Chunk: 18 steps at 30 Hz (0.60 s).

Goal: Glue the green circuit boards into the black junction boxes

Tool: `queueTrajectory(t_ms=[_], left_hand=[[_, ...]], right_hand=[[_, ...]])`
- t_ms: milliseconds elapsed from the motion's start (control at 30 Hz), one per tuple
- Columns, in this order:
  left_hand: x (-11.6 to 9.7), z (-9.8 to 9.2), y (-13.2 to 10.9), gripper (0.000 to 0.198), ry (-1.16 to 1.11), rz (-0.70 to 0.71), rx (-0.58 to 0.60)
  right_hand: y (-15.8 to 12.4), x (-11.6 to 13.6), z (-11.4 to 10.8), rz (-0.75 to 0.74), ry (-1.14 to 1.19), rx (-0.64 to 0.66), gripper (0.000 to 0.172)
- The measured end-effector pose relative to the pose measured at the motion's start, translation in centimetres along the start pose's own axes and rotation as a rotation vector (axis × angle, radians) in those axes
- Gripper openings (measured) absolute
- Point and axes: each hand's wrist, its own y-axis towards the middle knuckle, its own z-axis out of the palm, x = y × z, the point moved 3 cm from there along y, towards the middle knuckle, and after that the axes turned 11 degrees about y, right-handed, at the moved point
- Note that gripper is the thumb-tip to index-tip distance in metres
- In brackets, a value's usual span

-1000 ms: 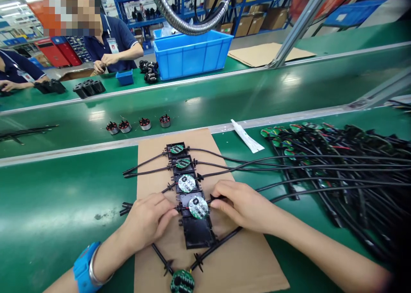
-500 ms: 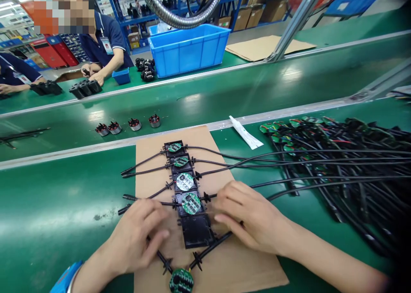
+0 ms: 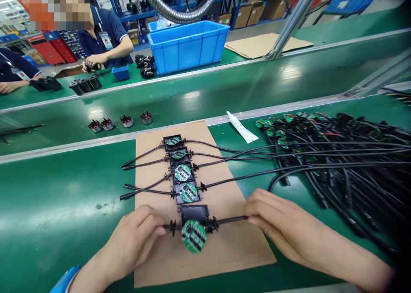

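Observation:
A round green circuit board point(image 3: 194, 236) with black cables on both sides hangs over the nearest black plastic housing point(image 3: 195, 212), covering its lower part. My left hand point(image 3: 136, 237) pinches the short cable on the board's left. On the right, my right hand point(image 3: 272, 222) grips the longer black cable point(image 3: 231, 220), some way from its grommet. Farther up the same row, several black housings each carry a round board; the closest of these boards point(image 3: 189, 192) has cables leaving both sides. The row lies on a brown cardboard sheet point(image 3: 224, 252).
Many cabled boards are piled point(image 3: 340, 156) at the right. A white tube point(image 3: 241, 127) lies beyond the cardboard. Several small motor parts point(image 3: 126, 121) stand past the metal rail. Across the bench, a person point(image 3: 107, 40) handles something near a blue bin point(image 3: 189, 47).
The loose board has moved up from the front edge to the nearest housing. Both hands now hold its cables, drawn out sideways. My right hand has shifted to the right.

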Motion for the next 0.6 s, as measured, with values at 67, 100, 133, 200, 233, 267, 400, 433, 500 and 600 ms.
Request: queueTrajectory(t_ms=[67,100,133,200,233,267,400,433,500,600], left_hand=[[-0.3,0.7,0.6,0.016,0.052,-0.053,0.005],[-0.3,1.1,0.8,0.017,0.077,-0.075,0.028],[-0.3,1.5,0.9,0.018,0.096,-0.092,0.058],[-0.3,1.9,0.8,0.02,0.105,-0.089,0.121],[-0.2,1.9,0.7,0.019,0.104,-0.071,0.142],[-0.3,1.8,0.5,0.019,0.105,-0.049,0.154],[-0.4,1.1,0.1,0.018,0.141,-0.009,0.158],[-0.5,1.0,0.1,0.018,0.157,-0.005,0.15],[-0.6,1.0,0.1,0.018,0.183,0.007,0.133],[-0.6,1.3,0.2,0.016,0.202,0.01,0.133]], right_hand=[[-0.3,-1.1,0.2,0.061,-0.037,0.006,0.018],[-0.3,-1.6,0.6,0.084,-0.052,0.017,0.019],[-0.3,-2.0,1.1,0.103,-0.061,0.029,0.02],[0.0,-2.6,2.0,0.119,-0.068,0.052,0.02],[0.1,-2.7,2.3,0.122,-0.069,0.065,0.02],[0.3,-2.7,2.5,0.124,-0.07,0.082,0.02],[0.7,-2.1,2.1,0.118,-0.057,0.163,0.024],[0.7,-1.9,1.9,0.122,-0.054,0.179,0.027],[0.6,-1.7,1.6,0.133,-0.053,0.199,0.031],[0.2,-1.9,1.9,0.141,-0.07,0.221,0.033]])
